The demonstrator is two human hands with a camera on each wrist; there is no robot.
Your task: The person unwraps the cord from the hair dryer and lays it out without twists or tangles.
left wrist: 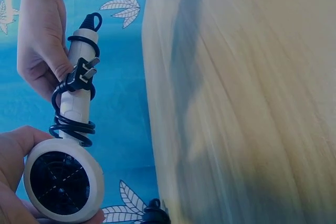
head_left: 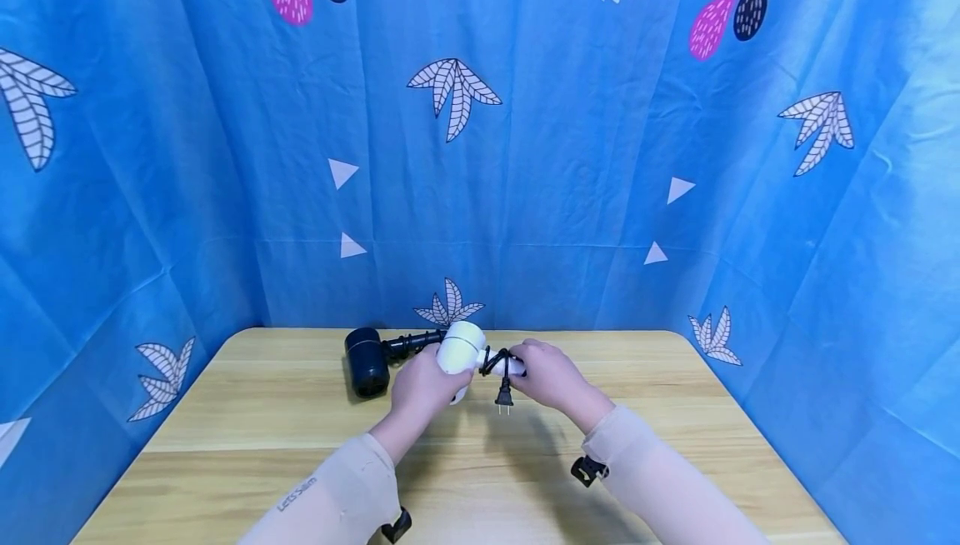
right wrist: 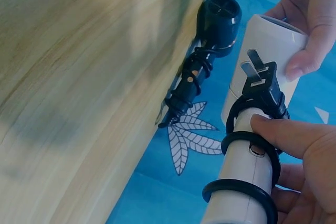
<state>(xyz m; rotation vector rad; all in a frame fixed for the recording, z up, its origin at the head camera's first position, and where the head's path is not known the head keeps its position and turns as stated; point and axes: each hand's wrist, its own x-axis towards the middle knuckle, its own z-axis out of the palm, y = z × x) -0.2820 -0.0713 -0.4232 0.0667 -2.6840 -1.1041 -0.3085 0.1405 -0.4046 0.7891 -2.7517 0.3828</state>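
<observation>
A blue cloth (head_left: 525, 195) printed with leaves, triangles and bright drops hung behind and at both sides of a pale wood-grain desk (head_left: 225, 412), which had rounded far corners. Over the far part of the desk, a person held a white hair dryer (head_left: 459, 352) between two bare hands, and soft shadows fell on the wood below. The left hand (head_left: 422, 387) gripped the barrel, its fingers curved about the white casing beside a round dark grille (left wrist: 59, 184) at one end. The right hand (head_left: 553, 374) was closed around the handle (right wrist: 247, 166), with its thumb laid along the top near a small switch. A black cord (right wrist: 239, 184) was wound in several loops around that handle, and its two-pronged plug (head_left: 504, 397) stuck out from the loops between the hands, prongs bare. To the left, near the far edge, a black hair dryer (head_left: 367, 366) rested on the desk, its handle pointing right towards the white one and wrapped in its own dark cord (right wrist: 190, 85). Both forearms wore light sleeves (head_left: 660, 478); small lettering (head_left: 297, 494) ran along the left one, and a black fitting (head_left: 588, 470) showed at each wrist.
</observation>
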